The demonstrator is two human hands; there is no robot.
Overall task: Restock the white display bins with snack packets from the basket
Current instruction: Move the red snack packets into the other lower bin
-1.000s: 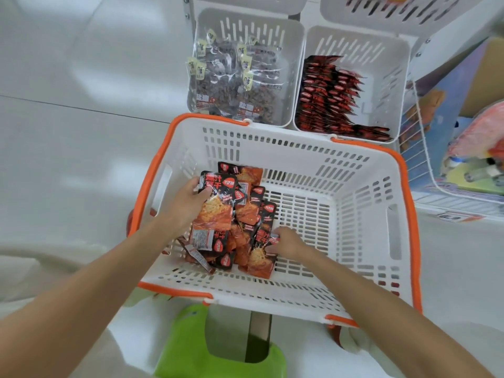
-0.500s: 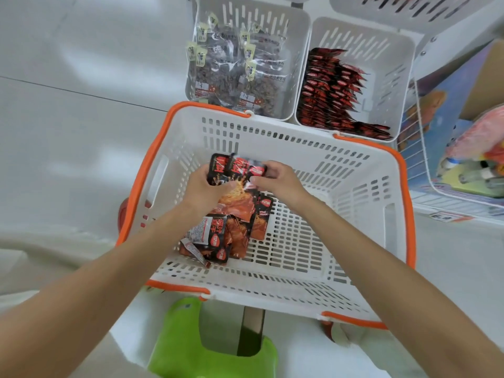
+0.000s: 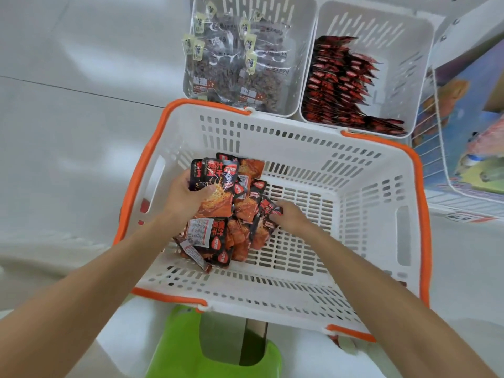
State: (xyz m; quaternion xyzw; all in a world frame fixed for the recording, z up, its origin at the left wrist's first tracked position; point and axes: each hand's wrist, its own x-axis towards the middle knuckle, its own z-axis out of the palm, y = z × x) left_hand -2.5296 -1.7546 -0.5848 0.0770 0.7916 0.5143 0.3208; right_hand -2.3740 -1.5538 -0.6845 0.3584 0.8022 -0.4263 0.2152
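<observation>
A white basket with an orange rim (image 3: 365,203) sits in front of me. Red and black snack packets (image 3: 218,241) lie piled in its left half. My left hand (image 3: 185,197) grips a stack of these packets (image 3: 218,184), lifted a little above the pile. My right hand (image 3: 289,218) reaches into the pile and pinches a packet (image 3: 268,214) at its right edge. Behind the basket stand two white display bins: the left bin (image 3: 300,50) holds clear packets of dark snacks, the right bin (image 3: 403,64) holds a row of red packets (image 3: 341,85).
A green stool (image 3: 191,347) stands under the basket's near edge. A wire rack with colourful goods (image 3: 469,132) is at the right. White floor spreads to the left. More white bins hang above the two filled ones.
My right hand left the stack held by my left hand and went down to the right side of the pile. My left hand keeps hold of the stack.
</observation>
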